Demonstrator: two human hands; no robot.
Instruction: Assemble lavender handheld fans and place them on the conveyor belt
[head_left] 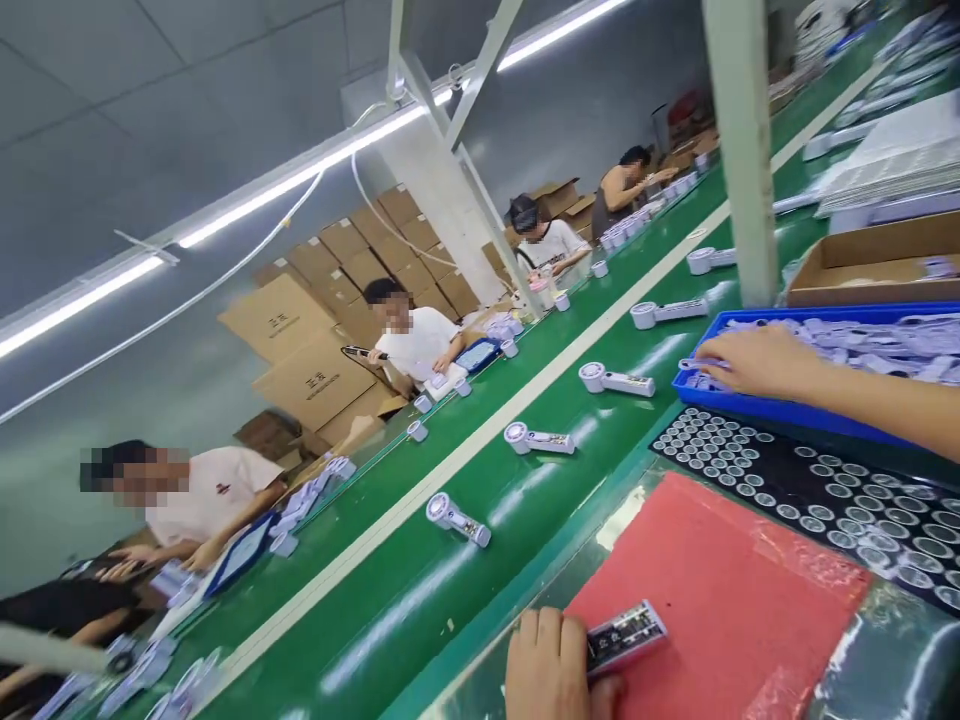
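Far left, across the green conveyor belt [375, 620], a co-worker [202, 500] in a white T-shirt sits at the belt's far edge beside a blue-framed tray and a heap of pale parts. On the belt nearer me, white round-headed handheld devices [540, 440] lie spaced in a row, their heads toward the left. My left hand [551, 670] is closed around the lower end of a narrow handle piece [628, 637], holding it firmly. The piece has a pale frame and a dark exposed circuit board facing up, dotted with small metallic components. Its long axis runs from my fingers up and to the right, and it sits over the lower-left edge of the red mat [720, 600]. Beyond the mat's upper edge lies a black sheet [757, 470] set with rows of round metal rings. Past that, my right hand [761, 362] rests over the near rim of a blue plastic tray [757, 408], its fingers on a jumbled heap of pale lilac parts [877, 345]; I cannot tell whether they have hold of one. Behind the tray sits a brown cardboard box [870, 268].
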